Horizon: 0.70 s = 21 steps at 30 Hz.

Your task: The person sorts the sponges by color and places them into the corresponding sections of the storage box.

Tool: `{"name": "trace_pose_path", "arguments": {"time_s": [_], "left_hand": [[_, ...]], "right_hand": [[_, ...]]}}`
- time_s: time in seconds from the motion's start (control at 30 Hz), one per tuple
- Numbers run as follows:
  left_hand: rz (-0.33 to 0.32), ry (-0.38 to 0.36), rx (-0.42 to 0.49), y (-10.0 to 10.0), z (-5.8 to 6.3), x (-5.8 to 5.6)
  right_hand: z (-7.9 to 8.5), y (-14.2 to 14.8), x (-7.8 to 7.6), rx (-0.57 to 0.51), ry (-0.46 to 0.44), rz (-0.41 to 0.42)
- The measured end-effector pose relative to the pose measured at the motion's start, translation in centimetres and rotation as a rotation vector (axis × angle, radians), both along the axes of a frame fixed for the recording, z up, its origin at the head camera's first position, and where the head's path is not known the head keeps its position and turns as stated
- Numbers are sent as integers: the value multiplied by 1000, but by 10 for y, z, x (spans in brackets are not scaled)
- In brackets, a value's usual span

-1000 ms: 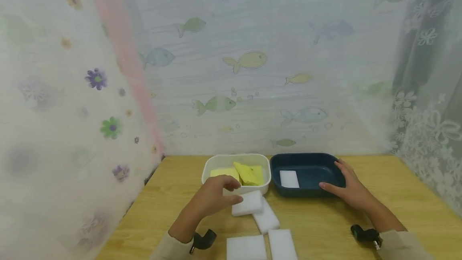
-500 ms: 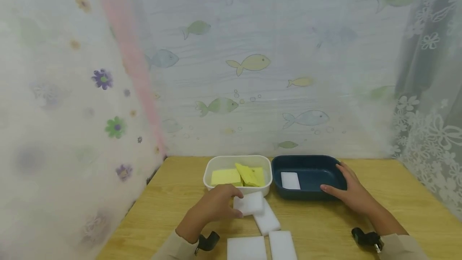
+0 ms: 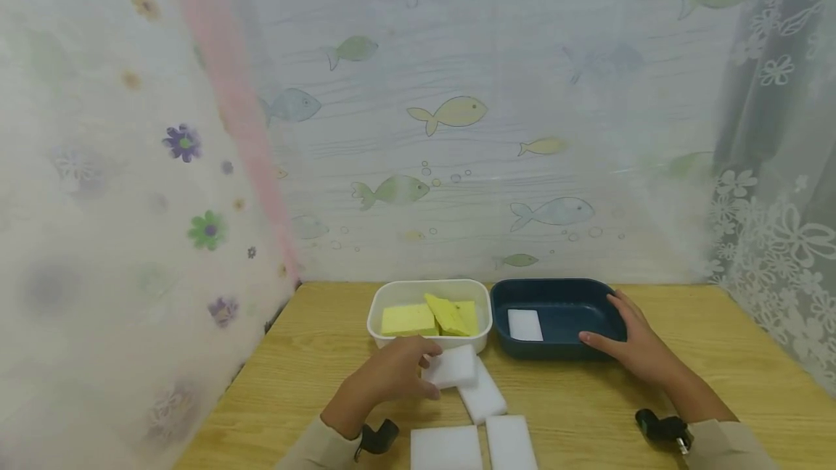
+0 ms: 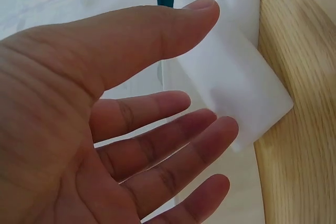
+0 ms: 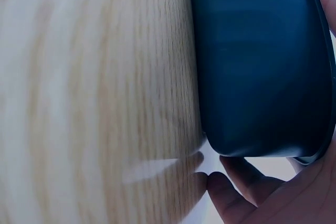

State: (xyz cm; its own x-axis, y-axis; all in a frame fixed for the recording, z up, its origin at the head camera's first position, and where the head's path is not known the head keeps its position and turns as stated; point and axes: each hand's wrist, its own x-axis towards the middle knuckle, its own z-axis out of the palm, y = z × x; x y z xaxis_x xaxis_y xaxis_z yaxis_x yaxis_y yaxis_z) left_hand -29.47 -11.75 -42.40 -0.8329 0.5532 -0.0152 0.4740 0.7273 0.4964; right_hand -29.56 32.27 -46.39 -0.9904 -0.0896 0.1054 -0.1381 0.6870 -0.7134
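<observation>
My left hand (image 3: 395,370) reaches to the left end of a white sponge block (image 3: 452,367). Its thumb and fingers are spread apart around that end. In the left wrist view the thumb overlaps the block (image 4: 241,77), and the fingertips (image 4: 227,127) lie right at its edge. This block rests partly on a second white block (image 3: 485,397). At the right end of a dark blue container (image 3: 575,319), my right hand (image 3: 640,345) holds on, thumb over the near rim and fingers along the outer side. One white block (image 3: 525,325) lies inside it.
A white container (image 3: 480,343) with yellow sponge pieces (image 3: 408,320) stands left of the blue one, side by side. Two more white blocks (image 3: 447,448) (image 3: 511,444) lie at the front of the wooden table (image 3: 294,376). A fish-patterned curtain (image 3: 451,187) hangs behind.
My left hand has come lower and closer to the upper white block, its fingers now around the block's left end. The right hand stays on the blue container.
</observation>
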Motion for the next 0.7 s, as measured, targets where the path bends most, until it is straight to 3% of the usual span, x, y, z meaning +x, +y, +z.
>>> {"name": "trace_pose_path", "arguments": {"time_s": [0.4,0.7], "left_hand": [[-51,-43,69,6,-1,4],[-64,73,-25,2,-2,3]], "right_hand": [[-1,0,-1,5,1,-4],[-1,1,-2,10,5,-4]]}}
